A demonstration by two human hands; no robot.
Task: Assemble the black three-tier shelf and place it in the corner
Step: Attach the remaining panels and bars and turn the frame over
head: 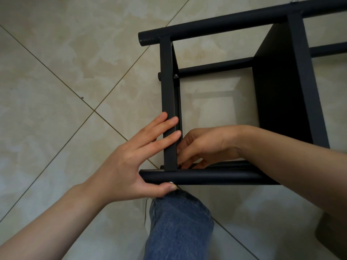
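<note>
The black shelf lies on its side on the tiled floor, with round black poles and flat black boards joined. My left hand lies with straight fingers across the end board, and its thumb presses a silver screw head on the near pole. My right hand reaches inside the frame behind that board, fingers curled at the joint near the pole. What those fingers hold is hidden by the board and pole.
Beige marbled floor tiles with thin diagonal grout lines spread all around. My knee in blue jeans sits just below the near pole. A second screw shows halfway up the end board. A dark object sits at the lower right edge.
</note>
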